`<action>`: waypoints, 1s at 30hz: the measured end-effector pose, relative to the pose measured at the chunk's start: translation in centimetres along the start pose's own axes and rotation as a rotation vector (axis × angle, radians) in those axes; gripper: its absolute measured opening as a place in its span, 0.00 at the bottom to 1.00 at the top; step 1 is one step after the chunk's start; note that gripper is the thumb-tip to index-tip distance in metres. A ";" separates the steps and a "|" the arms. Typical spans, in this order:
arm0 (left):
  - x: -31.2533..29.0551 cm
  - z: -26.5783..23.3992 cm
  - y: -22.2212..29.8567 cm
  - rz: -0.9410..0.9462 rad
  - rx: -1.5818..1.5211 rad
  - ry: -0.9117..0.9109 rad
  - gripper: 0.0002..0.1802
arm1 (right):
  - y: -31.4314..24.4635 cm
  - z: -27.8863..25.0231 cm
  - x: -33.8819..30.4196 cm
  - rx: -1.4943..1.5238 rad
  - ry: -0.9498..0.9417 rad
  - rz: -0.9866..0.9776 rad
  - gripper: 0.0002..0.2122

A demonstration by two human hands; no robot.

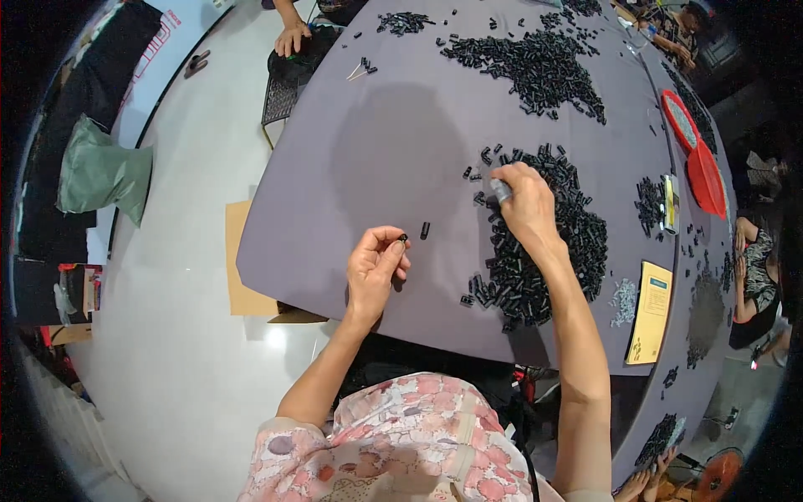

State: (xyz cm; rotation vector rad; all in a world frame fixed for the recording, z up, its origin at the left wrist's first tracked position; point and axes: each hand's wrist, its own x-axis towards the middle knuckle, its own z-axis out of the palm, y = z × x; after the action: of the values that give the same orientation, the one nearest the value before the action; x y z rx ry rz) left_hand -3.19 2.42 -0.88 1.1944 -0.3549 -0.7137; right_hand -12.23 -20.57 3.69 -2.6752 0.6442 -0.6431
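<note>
My left hand [376, 268] is closed in a pinch on a small black cylindrical piece [402, 238], whose end shows at the fingertips. Just right of it, one loose black cylinder [426, 230] lies on the grey-purple tabletop [318, 243]. My right hand [529, 201] is curled over the upper left edge of a large heap of black cylinders [577, 251]. At its thumb and forefinger shows a small pale-grey object [500, 189]; its kind cannot be made out. A few stray black pieces lie left of that hand.
Another black heap [544, 71] lies farther up the table. To the right are a yellow booklet [650, 314], small clear pieces [623, 301] and red trays [707, 180]. A co-worker's hand [293, 38] rests at the far left; other people sit along the right side.
</note>
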 end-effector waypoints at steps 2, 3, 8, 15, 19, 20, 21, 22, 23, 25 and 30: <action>-0.1 0.0 0.1 -0.012 -0.005 0.002 0.08 | -0.1 0.9 0.7 -0.050 0.001 -0.031 0.11; -0.1 0.0 0.1 -0.011 -0.004 0.004 0.08 | 0.1 1.3 0.9 -0.048 0.001 -0.033 0.11; -0.3 -0.1 0.6 -0.043 -0.030 0.009 0.08 | 0.0 2.7 1.4 -0.113 -0.064 -0.059 0.13; 0.2 1.0 1.2 -0.084 -0.120 -0.060 0.07 | -2.4 -0.3 -0.3 0.166 -0.025 -0.067 0.11; -0.4 2.1 1.3 -0.100 -0.136 -0.111 0.08 | -5.6 -1.8 -4.3 0.691 -0.221 0.261 0.14; -0.5 2.5 1.3 -0.097 -0.140 -0.126 0.08 | -5.9 -1.9 -5.3 0.755 -0.228 0.301 0.14; -0.6 2.8 1.4 -0.094 -0.145 -0.140 0.08 | -6.4 -2.1 -6.1 0.819 -0.235 0.340 0.15; -0.7 3.2 1.4 -0.099 -0.142 -0.149 0.08 | -7.1 -2.4 -6.7 0.969 -0.166 0.421 0.15; -0.8 3.5 1.4 -0.096 -0.130 -0.169 0.08 | -7.3 -2.9 -7.2 0.971 -0.157 0.427 0.15; -1.2 3.9 1.4 -0.095 -0.115 -0.194 0.08 | -7.5 -3.6 -7.9 0.896 -0.197 0.459 0.14; -2.0 5.0 1.4 -0.072 -0.140 -0.255 0.08 | -7.4 -4.3 -9.1 0.747 -0.110 0.278 0.15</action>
State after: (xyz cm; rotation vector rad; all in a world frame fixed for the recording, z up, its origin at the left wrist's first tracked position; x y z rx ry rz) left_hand -7.27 0.41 2.38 0.9896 -0.4676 -0.9418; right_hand -19.02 -10.61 7.12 -1.8759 0.5821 -0.5200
